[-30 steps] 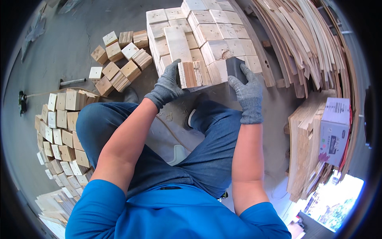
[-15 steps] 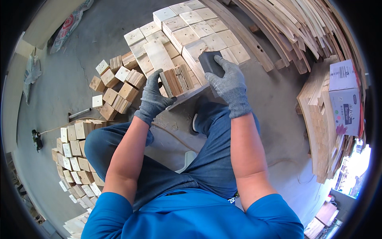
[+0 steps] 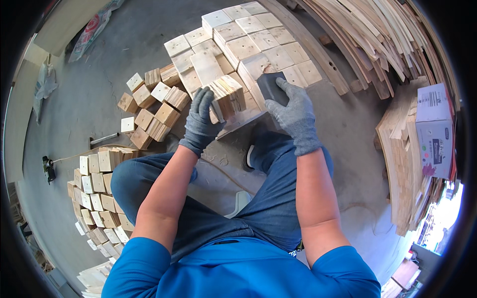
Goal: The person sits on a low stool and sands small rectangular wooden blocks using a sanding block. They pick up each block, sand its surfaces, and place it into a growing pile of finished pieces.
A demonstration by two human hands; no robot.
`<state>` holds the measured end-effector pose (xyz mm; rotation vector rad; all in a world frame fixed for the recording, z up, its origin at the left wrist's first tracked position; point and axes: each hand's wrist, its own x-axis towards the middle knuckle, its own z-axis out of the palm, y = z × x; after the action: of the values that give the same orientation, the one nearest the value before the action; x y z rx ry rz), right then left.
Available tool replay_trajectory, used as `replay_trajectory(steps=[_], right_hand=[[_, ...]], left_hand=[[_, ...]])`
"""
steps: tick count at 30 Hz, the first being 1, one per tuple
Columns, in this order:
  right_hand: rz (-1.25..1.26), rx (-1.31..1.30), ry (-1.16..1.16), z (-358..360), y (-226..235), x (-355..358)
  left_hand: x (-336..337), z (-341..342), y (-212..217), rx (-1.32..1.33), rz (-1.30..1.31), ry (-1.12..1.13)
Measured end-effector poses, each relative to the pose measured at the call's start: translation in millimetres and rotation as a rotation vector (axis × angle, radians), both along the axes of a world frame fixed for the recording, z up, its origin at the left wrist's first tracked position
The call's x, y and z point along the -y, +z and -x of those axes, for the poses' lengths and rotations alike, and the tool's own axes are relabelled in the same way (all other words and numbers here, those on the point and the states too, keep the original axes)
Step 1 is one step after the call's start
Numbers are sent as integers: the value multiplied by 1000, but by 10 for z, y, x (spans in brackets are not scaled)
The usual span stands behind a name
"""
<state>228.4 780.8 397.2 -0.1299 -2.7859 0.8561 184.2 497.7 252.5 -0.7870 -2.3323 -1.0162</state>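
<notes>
My left hand [image 3: 201, 121], in a grey knit glove, grips a wooden block [image 3: 231, 97] from its left side. Layered, rough-edged wood shows on the block's upper face, and the thumb is hidden behind it. My right hand [image 3: 294, 110], gloved alike, holds a flat dark grey piece that looks like sandpaper [image 3: 271, 85], thumb and fingers closed round its right part. The sandpaper is to the right of the block, apart from it. Just beyond both hands stands a stack of pale wooden blocks [image 3: 261, 42], with a longer pale block [image 3: 204, 67] lying on its near part.
Loose blocks [image 3: 166, 114] lie scattered left of the stack. Another pile of blocks [image 3: 99, 191] stands by my left knee. Long boards [image 3: 357, 39] lie at the far right, near a white and purple carton [image 3: 435, 131] on stacked wood. A hose [image 3: 218, 169] crosses the floor.
The block has turned in my left hand, so its layered face now points more upward. My left fingers have shifted along its side. My right hand still holds the sandpaper; the whole view has shifted slightly.
</notes>
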Motion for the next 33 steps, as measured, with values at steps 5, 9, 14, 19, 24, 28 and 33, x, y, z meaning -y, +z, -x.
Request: replay_trajectory(steps=[5, 9, 14, 19, 24, 28, 33], right_hand=[[-33, 33, 21, -6, 38, 70], [-47, 52, 11, -2, 58, 141], [-56, 40, 20, -54, -6, 90], [-36, 78, -40, -132, 33, 49], [-57, 46, -53, -175, 41, 8], [-44, 41, -36, -163, 25, -27], [-39, 37, -28, -152, 35, -35]], left_hand=[[-13, -274, 53, 117, 42, -66], [-4, -427, 46, 148, 88, -85], [34, -438, 176, 114, 51, -140], [-73, -452, 494, 95, 19, -59], [-304, -326, 890, 143, 219, -80], [-498, -246, 1026, 167, 284, -114], [-579, -72, 926, 216, 333, -113]])
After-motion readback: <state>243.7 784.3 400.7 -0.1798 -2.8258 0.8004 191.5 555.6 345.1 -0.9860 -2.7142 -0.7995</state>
